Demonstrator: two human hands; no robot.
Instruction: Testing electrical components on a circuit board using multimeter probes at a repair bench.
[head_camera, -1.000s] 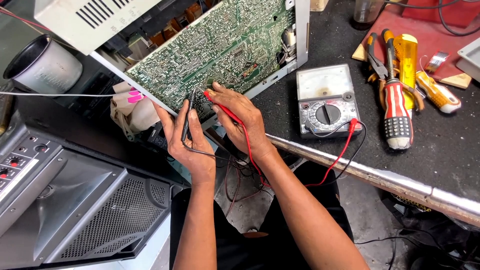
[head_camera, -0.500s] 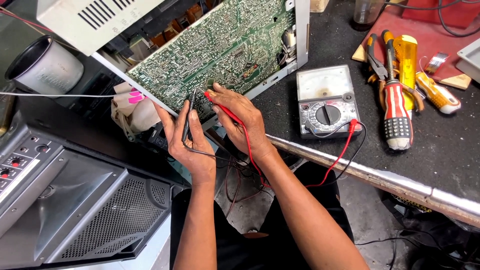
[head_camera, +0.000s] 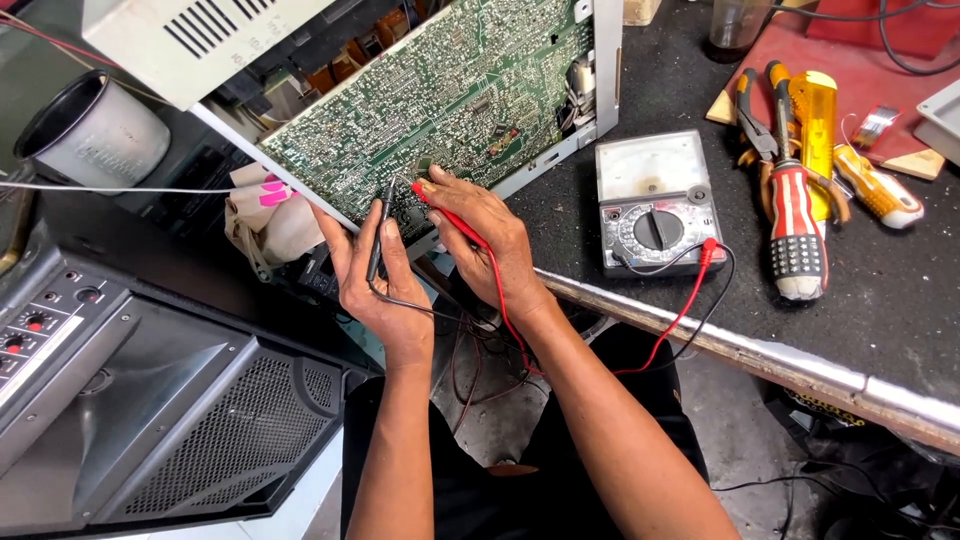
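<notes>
Grip (head_camera: 480, 235) on slim red probe (head_camera: 447, 213)

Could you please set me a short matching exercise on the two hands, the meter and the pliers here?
Things:
1. left hand
2. right hand
3. multimeter
4. pliers

States or places:
A. lies right of the multimeter
B. holds the black probe
C. flat on the bench, beside the circuit board
D. holds the red probe

Pairs: 1-B, 2-D, 3-C, 4-A
</notes>
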